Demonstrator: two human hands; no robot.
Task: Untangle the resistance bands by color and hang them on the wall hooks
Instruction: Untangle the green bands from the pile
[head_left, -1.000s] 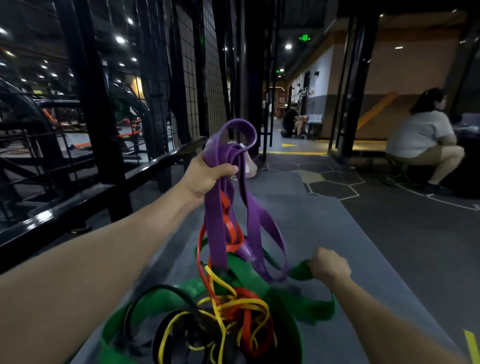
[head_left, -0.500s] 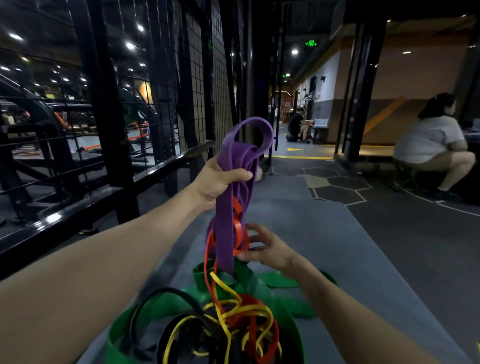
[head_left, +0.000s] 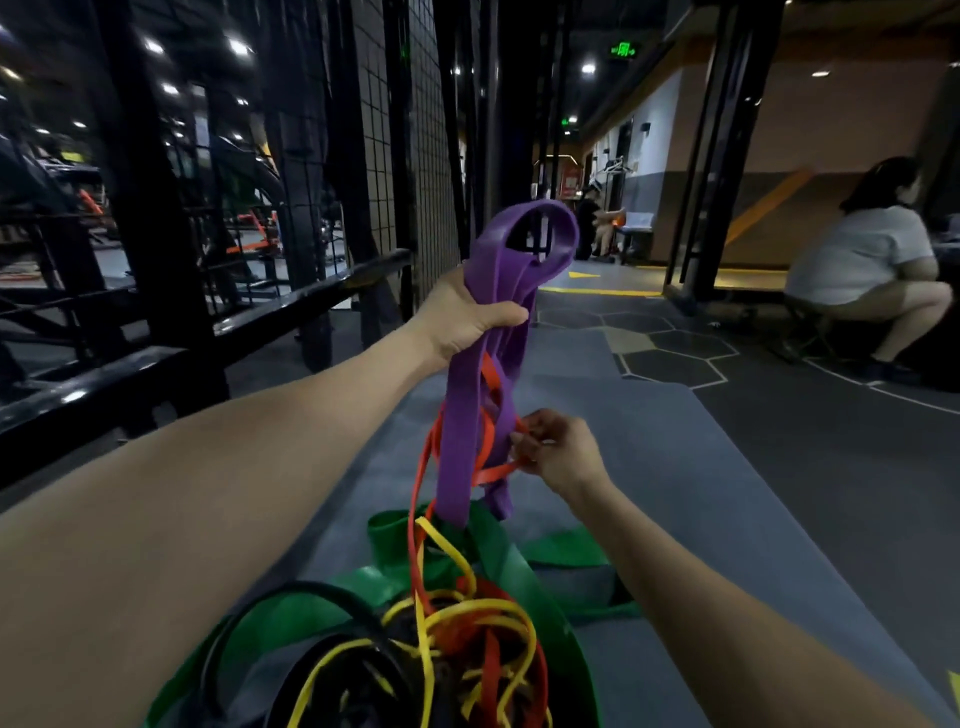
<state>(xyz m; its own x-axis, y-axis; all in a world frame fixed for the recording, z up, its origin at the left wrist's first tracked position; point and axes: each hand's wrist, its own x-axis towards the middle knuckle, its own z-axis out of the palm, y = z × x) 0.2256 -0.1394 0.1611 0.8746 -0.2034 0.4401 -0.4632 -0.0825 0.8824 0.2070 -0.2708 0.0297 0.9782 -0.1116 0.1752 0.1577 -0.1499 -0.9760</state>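
Left hand (head_left: 464, 317) raised at arm's length, fingers + thumb wrapped tight round the purple band (head_left: 470, 410), gripping it just below its top loop; the loop stands up above the fist, the rest hangs down in several folded strands w/ the lower ends dangling just over the pile. Right hand (head_left: 558, 449) lower & to the right, fingers curled in, pinching the orange band (head_left: 485, 441) where it weaves thru the purple strands; exact finger contact is a bit blurred. Orange band runs from that knot down into the heap. Heap sits at bottom centre on the grey floor mat (head_left: 701, 493): wide green band (head_left: 498, 558) spread underneath & around, yellow band (head_left: 447, 558) looped over it, black band (head_left: 311, 597) curving on the left side, more orange/red loops tangled w/ yellow in the middle. All bands but purple mostly lie in the pile; purple is the only one lifted, tho its low ends sit close to the green. Left of the arms: black metal rail (head_left: 291, 306) & wire mesh panel (head_left: 431, 156). Far right, a person in a white shirt (head_left: 862, 254) crouches on the dark floor, well apart from the bands. Green exit sign (head_left: 623, 50) glows overhead down the corridor. No hooks can be made out.
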